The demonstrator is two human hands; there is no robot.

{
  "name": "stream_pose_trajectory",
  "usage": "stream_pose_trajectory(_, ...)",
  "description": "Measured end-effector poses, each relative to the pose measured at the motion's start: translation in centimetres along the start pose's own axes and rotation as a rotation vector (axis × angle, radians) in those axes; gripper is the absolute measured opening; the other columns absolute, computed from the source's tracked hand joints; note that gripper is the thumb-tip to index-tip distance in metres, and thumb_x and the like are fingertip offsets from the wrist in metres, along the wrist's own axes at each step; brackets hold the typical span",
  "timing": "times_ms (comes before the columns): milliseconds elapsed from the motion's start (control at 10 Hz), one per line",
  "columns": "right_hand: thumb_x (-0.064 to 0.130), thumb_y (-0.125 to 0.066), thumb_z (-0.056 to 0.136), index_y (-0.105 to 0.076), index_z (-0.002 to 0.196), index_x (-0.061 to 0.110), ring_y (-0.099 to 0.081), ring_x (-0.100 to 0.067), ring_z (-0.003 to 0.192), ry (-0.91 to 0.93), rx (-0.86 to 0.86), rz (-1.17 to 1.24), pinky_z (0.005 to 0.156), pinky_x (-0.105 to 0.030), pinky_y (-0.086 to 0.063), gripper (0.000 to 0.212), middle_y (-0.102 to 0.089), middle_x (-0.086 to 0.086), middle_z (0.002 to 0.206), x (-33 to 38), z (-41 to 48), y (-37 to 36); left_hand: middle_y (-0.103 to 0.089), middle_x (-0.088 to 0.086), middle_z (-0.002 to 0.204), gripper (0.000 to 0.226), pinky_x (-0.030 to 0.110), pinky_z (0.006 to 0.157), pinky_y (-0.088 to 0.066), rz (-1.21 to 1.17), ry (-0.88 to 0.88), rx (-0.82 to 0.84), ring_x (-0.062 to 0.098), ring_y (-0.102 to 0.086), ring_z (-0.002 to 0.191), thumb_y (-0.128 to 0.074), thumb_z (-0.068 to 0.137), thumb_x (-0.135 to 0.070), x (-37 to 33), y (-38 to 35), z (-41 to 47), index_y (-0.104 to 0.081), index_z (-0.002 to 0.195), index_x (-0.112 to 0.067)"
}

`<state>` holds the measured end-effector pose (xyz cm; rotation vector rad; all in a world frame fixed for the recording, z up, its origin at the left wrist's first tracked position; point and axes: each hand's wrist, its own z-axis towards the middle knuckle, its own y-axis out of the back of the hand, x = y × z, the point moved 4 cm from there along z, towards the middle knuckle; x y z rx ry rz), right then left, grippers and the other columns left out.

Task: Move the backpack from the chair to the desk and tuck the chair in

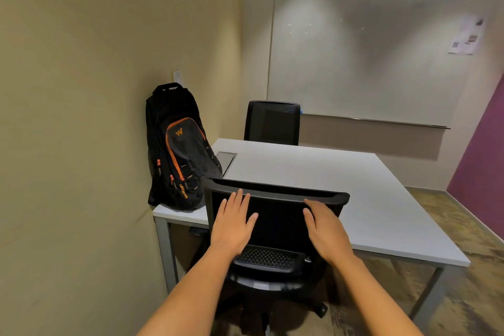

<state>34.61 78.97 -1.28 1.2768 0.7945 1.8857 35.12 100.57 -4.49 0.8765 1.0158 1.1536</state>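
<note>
Backpack (180,150) on desk (327,185) | both hands flat on chair (275,226) back

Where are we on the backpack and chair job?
Done: backpack stands upright on the desk, against the wall. In hand: left hand and right hand, fingers open, are flat on the chair back. Left: confirming the chair is fully tucked; its seat is hidden.

Bare desk (313,172) right of backpack (180,150)
</note>
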Motion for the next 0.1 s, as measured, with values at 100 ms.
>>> stream_pose_trajectory(100,0.029,-0.039,0.101,-0.054,0.130,0.020,-0.048,-0.010,0.123,0.023,-0.234,0.273,0.100,-0.019,-0.033,0.035,-0.056,0.001,0.133,1.91,-0.89,3.79,-0.003,0.003,0.160,0.059,0.033,0.117,0.005,0.055,-0.006,-0.070,0.017,0.004,0.146,-0.018,0.100,-0.047,0.30,2.82,1.77,-0.010,0.151,-0.017)
